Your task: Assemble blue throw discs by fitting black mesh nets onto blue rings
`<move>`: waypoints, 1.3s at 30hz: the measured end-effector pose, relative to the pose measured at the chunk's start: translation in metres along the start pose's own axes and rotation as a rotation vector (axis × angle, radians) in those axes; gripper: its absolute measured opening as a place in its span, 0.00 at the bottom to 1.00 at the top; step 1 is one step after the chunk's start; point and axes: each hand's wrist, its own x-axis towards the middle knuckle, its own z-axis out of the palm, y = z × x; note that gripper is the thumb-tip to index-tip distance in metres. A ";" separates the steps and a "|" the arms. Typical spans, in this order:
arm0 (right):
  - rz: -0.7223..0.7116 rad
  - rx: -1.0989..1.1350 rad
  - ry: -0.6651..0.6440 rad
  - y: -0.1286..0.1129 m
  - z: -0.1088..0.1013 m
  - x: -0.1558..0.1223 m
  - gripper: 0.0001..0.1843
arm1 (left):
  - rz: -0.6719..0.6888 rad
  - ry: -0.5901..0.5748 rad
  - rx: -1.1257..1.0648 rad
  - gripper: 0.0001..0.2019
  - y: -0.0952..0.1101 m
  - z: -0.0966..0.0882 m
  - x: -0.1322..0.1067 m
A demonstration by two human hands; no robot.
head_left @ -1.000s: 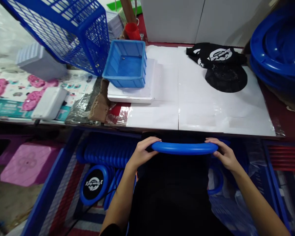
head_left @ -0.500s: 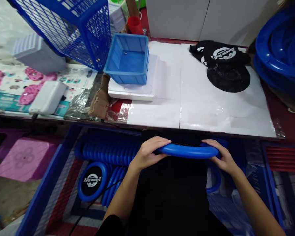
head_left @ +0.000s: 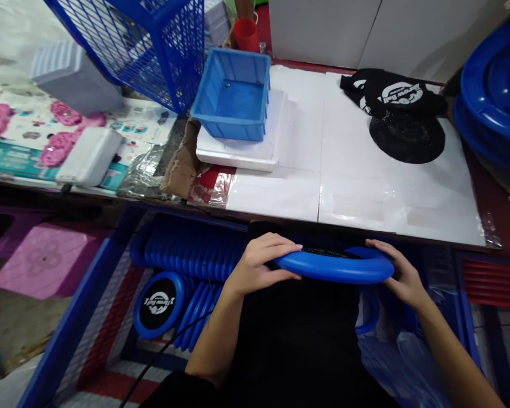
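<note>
I hold a blue ring-rimmed disc [head_left: 335, 267] with a black mesh centre, just below the table's front edge. My left hand [head_left: 261, 263] is closed over its left rim, fingers curled on top. My right hand [head_left: 402, 275] grips its right rim. Black fabric hangs beneath the disc over my lap. To the left, inside a blue crate [head_left: 80, 317], several similar blue discs [head_left: 187, 258] stand in a row, and one with a black logo face [head_left: 159, 303] leans in front.
White sheets [head_left: 352, 170] cover the table. On it are a small blue tray [head_left: 233, 93] on a white box, black logo cloths [head_left: 402, 116], a blue wire basket [head_left: 148, 45] and a white box [head_left: 89, 164]. Stacked blue tubs [head_left: 493, 96] are at the right, a pink stool [head_left: 46, 258] at the left.
The disc has tipped flatter so its mesh top shows. My left fingers have curled further over the rim. The view has shifted slightly leftward and down.
</note>
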 end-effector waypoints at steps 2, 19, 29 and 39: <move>-0.105 -0.101 0.016 -0.029 -0.006 0.007 0.32 | 0.056 -0.038 0.076 0.23 0.013 -0.002 0.011; -0.316 -0.409 -0.124 -0.132 0.013 0.063 0.23 | 0.121 -0.262 0.100 0.23 0.044 -0.014 0.030; -0.330 -0.416 0.011 -0.126 0.028 0.056 0.17 | 0.109 -0.234 0.069 0.21 0.043 -0.003 0.032; -0.330 -0.042 0.041 -0.076 -0.005 0.053 0.26 | 0.085 -0.142 -0.125 0.28 0.008 -0.040 0.025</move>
